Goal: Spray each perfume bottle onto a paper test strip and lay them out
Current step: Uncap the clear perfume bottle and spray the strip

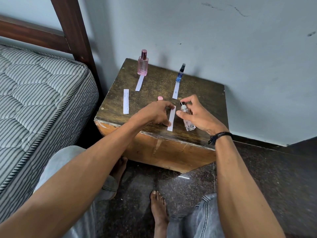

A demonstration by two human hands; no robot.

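Observation:
My left hand (155, 113) pinches a white paper strip (171, 120) that lies near the front edge of a dark wooden box (154, 86). My right hand (197, 114) grips a clear glass spray bottle (187, 118) just right of that strip, forefinger on its black nozzle. A pink bottle (142, 63) stands at the back left with a strip (139, 82) in front of it. A slim blue bottle (181, 73) stands at the back right above another strip (176, 90). A fourth strip (126, 103) lies at the left. A small pink cap (160, 98) peeks out behind my left hand.
The box stands in a corner against a pale wall. A striped mattress (34, 100) on a dark wooden bed frame (75, 31) borders it on the left. My knees in grey jeans and bare feet are on the dark stone floor (274, 177) below.

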